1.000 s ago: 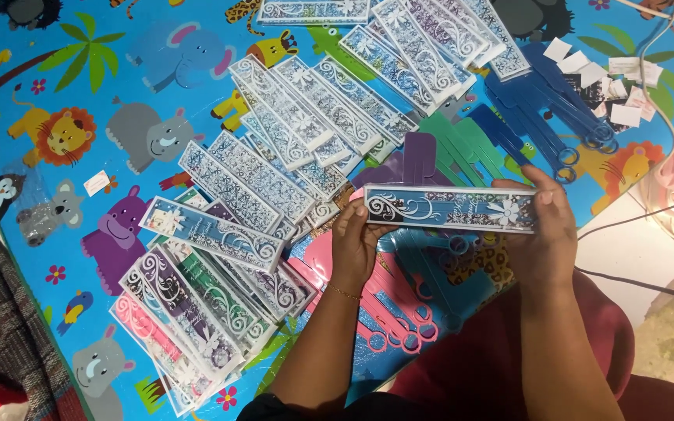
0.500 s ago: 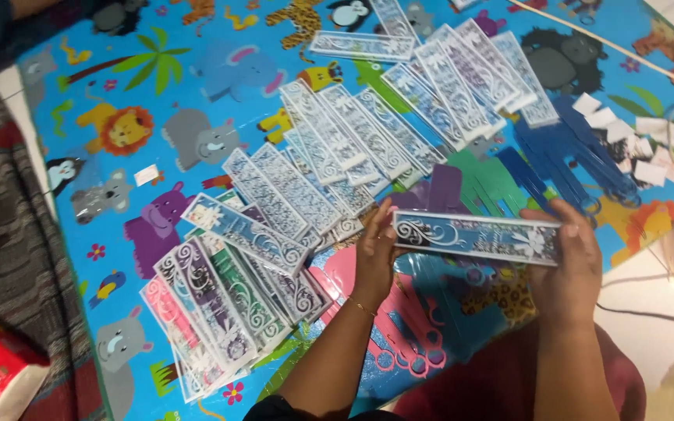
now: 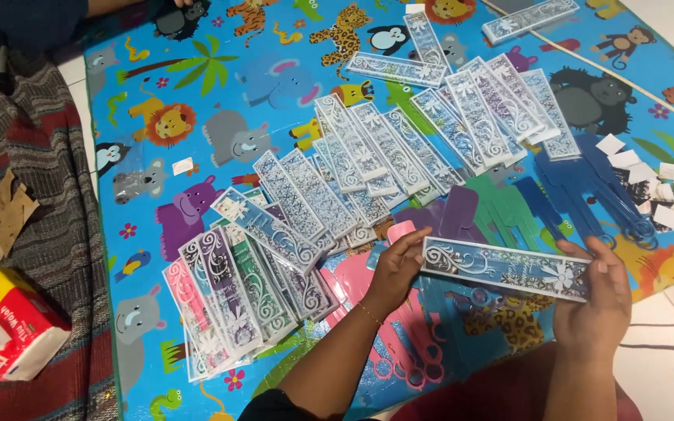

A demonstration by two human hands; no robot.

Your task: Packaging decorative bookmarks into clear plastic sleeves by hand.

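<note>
both hands are gripping one long blue boxed pack by its ends, left hand and right hand closed on it. it's riding lower and tilting now above the pink handles, beside the fanned finished packs on the animal mat.

Single head view, looking steeply down, close over animal-print mat; floor at both edges.
</note>
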